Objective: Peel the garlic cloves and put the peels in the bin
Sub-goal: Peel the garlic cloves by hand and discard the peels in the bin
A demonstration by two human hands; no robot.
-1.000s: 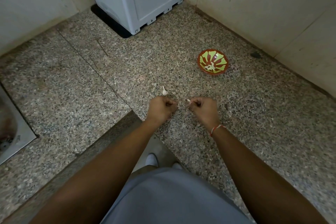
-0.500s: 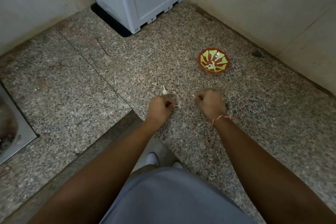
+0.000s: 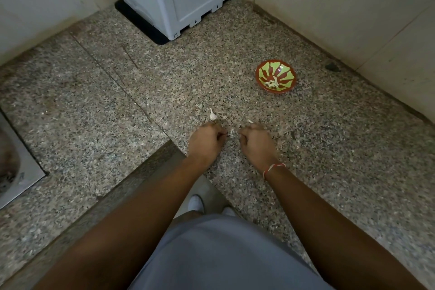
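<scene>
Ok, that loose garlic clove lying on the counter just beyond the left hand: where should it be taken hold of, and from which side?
Probably pinch the garlic clove across its plump lower bulb, coming from above. It lies flat on the granite counter, its thin pointed tip aimed away from the person, and that tip offers little to grip. The left hand is nearest, but its fingers are curled round something small.

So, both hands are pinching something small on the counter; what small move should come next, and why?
Probably pull the hands apart to strip the skin: the left hand and the right hand both pinch a whitish garlic piece between them, fingers curled.
</scene>
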